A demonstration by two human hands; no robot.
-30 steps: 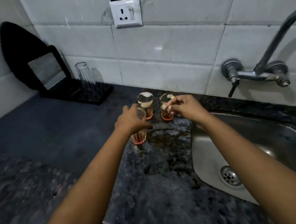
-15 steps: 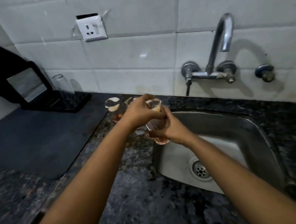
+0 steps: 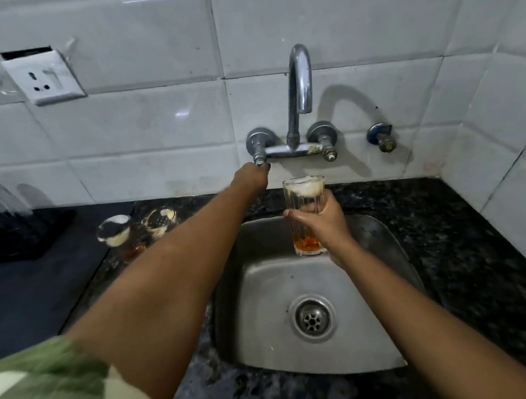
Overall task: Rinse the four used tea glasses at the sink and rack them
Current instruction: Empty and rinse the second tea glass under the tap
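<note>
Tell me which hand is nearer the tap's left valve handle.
Left. The left hand is on the valve handle, reaching up from below it. The right hand is lower and to the right, holding a tea glass over the sink.

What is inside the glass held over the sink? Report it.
The glass in the right hand holds an orange-brown tea remnant at its bottom and pale foam near the rim. Fingers cover part of the middle.

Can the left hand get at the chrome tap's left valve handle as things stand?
Probably yes: the left hand is already at the left valve handle of the chrome wall tap, nothing between them. The right hand holds the ribbed tea glass clear.
</note>
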